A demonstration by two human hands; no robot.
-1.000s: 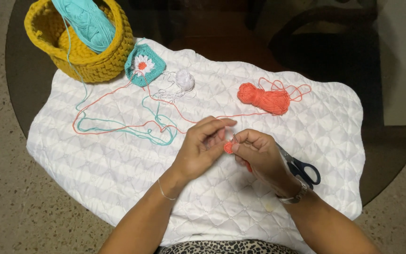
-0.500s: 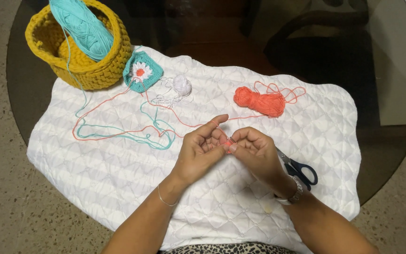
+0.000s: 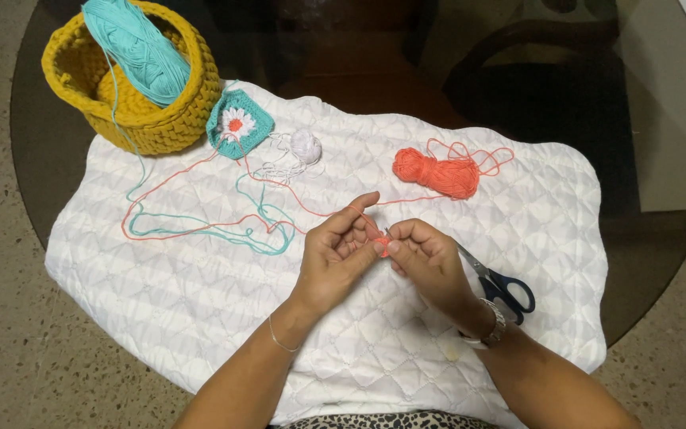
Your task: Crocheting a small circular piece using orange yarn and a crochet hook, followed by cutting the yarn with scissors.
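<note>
You had a round dark glass table carrying a white quilted mat and a yellow crocheted basket.

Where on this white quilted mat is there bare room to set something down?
Bare: the mat's near-left corner below the yarn loops, and the far-right part beyond the orange skein. Crowded: around the yellow basket, crochet square, white ball and scissors.

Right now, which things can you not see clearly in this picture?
Head view only:
- Orange crochet piece: mostly hidden by the fingers of left hand and right hand.
- Hook: too small to tell.
- Scissors: blades partly covered by the right wrist.
- Basket inside: filled by teal yarn.
</note>
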